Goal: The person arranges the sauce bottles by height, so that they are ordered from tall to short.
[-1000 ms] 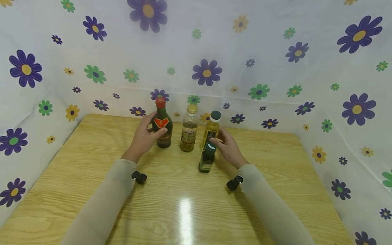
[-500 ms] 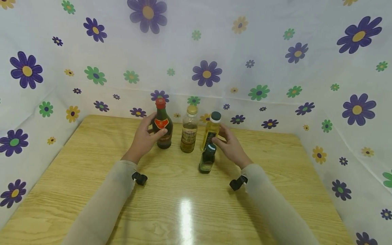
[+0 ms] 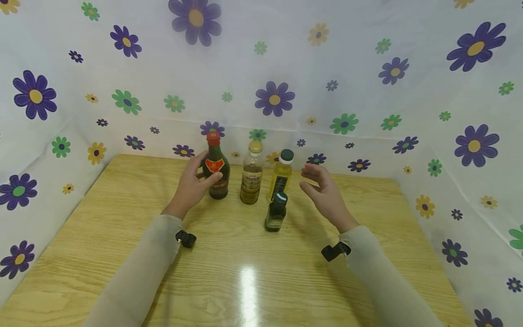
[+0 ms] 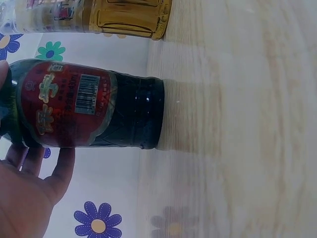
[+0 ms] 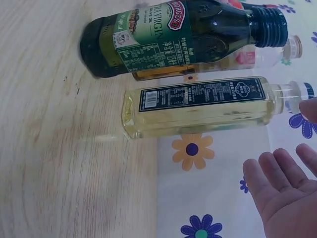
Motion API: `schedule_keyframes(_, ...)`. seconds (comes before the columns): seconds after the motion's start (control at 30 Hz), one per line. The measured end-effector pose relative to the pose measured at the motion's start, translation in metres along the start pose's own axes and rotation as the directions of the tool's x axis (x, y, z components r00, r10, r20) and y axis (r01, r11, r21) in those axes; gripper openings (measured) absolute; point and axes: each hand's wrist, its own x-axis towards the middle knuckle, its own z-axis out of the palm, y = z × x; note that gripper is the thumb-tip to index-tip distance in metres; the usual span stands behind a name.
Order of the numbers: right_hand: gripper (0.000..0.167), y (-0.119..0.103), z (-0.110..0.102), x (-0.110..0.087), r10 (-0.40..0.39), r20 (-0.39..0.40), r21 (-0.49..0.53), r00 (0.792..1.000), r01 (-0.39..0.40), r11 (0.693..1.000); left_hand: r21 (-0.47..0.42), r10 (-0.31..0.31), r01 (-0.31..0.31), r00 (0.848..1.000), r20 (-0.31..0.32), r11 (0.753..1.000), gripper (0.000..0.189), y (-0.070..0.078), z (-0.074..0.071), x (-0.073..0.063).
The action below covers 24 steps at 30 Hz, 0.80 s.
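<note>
My left hand (image 3: 192, 184) holds a red-capped dark glass bottle (image 3: 217, 184) with a red label, thumb on one side and fingers on the other. That bottle (image 4: 89, 106) stands upright on the table. To its right is a gold-capped bottle (image 3: 250, 181) of amber liquid. Further right stands a green-capped bottle (image 3: 281, 177) of pale yellow oil. A small dark green olive oil bottle (image 5: 168, 37) stands in front of it, labelled Borges extra virgin. My right hand (image 3: 327, 195) is just right of the yellow oil bottle, apart from it, fingers extended and holding nothing.
The bottles stand on a light wooden table (image 3: 229, 268). A white cloth with printed flowers (image 3: 347, 59) rises behind the table and along both sides. A black wrist camera (image 3: 336, 250) sits on the right wrist and another camera (image 3: 186, 238) on the left.
My right hand has let go of the yellow oil bottle and drawn back to the right, its fingers spreading. My left hand stays on the red-capped bottle, and the bottles have not visibly moved.
</note>
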Motion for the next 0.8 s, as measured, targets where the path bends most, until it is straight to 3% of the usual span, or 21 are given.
schedule_keyframes(0.37, 0.050, -0.007, 0.000, -0.027, -0.066, 0.030, 0.066, 0.997, 0.064, 0.996, 0.005, -0.002, 0.002, 1.000, 0.003, 1.000, 0.069, -0.004, 0.000, -0.001)
schedule_keyframes(0.8, 0.051, 0.007, 0.021, -0.046, -0.037, 0.119, 0.065, 0.992, 0.029, 0.997, -0.005, 0.000, 0.000, 1.000, 0.014, 1.000, 0.068, -0.003, 0.000, 0.001)
